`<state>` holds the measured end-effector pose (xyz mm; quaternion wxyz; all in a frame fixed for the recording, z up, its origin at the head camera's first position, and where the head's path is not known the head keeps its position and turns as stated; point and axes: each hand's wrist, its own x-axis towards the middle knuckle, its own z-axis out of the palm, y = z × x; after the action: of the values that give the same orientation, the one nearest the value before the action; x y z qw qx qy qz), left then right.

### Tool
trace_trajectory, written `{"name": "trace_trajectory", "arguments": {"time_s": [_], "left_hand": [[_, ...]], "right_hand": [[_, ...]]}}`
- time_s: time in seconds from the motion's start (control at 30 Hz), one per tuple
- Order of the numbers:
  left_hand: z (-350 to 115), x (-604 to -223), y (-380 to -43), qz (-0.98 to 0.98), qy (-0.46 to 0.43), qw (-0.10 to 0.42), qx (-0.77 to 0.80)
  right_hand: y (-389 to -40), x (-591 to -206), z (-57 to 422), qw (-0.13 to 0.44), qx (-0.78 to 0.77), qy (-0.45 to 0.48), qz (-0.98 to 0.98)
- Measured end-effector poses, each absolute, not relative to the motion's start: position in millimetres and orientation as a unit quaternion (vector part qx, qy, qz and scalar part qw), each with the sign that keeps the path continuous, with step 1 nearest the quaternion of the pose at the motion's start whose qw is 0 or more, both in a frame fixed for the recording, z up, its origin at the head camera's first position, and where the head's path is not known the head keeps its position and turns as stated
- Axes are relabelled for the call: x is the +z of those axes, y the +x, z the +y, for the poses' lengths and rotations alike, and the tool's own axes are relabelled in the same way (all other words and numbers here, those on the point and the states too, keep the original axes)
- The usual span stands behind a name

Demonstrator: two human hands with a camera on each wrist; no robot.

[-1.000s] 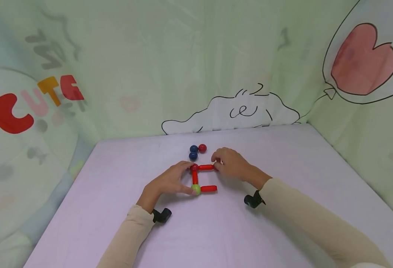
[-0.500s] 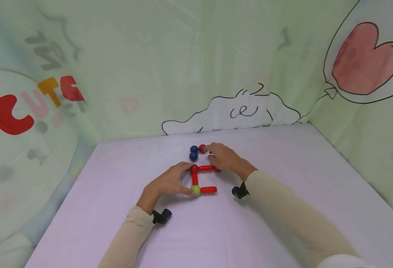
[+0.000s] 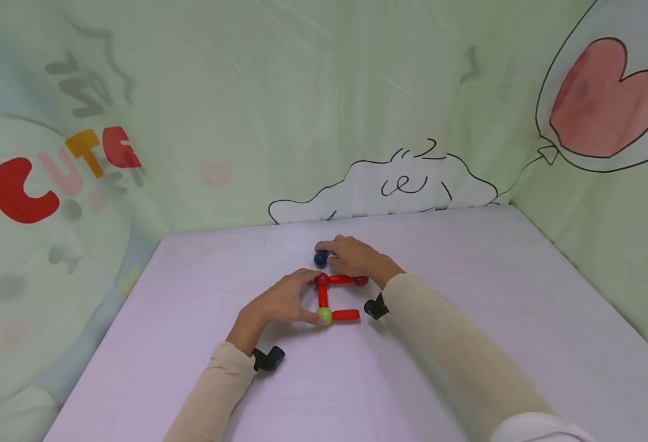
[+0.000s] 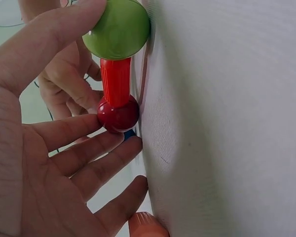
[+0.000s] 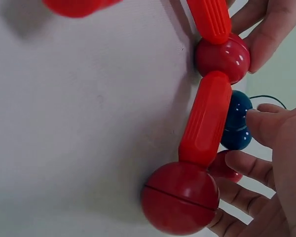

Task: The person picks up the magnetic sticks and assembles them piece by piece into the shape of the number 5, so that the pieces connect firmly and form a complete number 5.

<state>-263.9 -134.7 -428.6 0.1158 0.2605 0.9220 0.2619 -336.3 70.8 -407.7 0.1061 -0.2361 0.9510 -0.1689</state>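
Covering the loose balls [image 5: 235, 123], the right hand [image 3: 351, 256] hides any grip.

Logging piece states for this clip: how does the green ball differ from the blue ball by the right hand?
The green ball is joined to two red rods; the blue ball lies loose beyond the frame. The left hand touches the green one; the right hand reaches over the blue one. Both look similar in size.

Lilac table [image 3: 467, 344], green cartoon curtain [image 3: 246, 110] w/ heart balloon [image 3: 605, 98].
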Motion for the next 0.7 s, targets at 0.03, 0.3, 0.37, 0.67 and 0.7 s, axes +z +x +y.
{"name": "trace_trajectory", "arguments": {"time_s": [0.03, 0.3, 0.37, 0.67, 0.7], "left_hand": [[-135, -429, -264, 0.922, 0.261, 0.116, 0.262], [-135, -428, -265, 0.924, 0.259, 0.115, 0.255], [-134, -428, -265, 0.924, 0.259, 0.117, 0.256], [-134, -427, -264, 0.924, 0.258, 0.120, 0.255], [-134, -426, -264, 0.925, 0.258, 0.119, 0.253]], "right_hand": [[-337, -409, 70, 0.111, -0.168, -0.236, 0.951], [-340, -408, 68, 0.124, -0.138, -0.231, 0.955], [-341, -408, 69, 0.129, -0.121, -0.230, 0.957], [-342, -411, 81, 0.152, -0.152, -0.177, 0.960], [-342, -411, 82, 0.155, -0.162, -0.170, 0.959]]}}
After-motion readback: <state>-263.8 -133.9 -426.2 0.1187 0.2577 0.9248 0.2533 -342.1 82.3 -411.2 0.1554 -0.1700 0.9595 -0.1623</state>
